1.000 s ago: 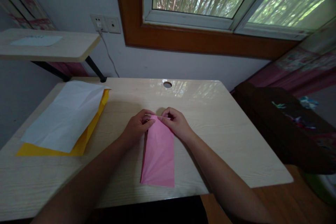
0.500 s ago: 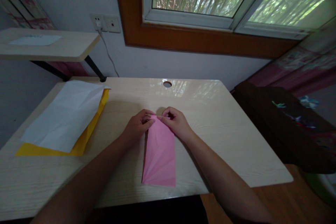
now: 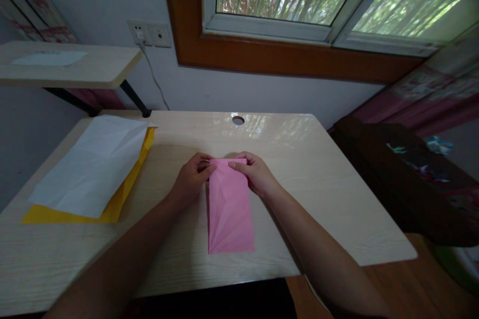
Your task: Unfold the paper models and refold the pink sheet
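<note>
A folded sheet of pink paper, creased and shaped as a tall narrow rectangle, lies in front of me on the desk. My left hand pinches its top left corner, the thumb on the upper face and the fingers behind. At the top right corner my right hand grips the paper in the same way, thumb in front and fingertips hidden behind the top edge. The lower end of the paper hangs free of both hands, towards the desk's front edge.
To the left, white paper overlaps yellow paper on the light wooden desk. A raised shelf stands at the back left on black legs. Near the back edge is a round cable hole. Dark furniture stands right of the desk.
The hands have moved apart along the paper's top edge, the left one leftward, the right one onto the right corner. The paper's lower end has shifted away from me and slightly right.
</note>
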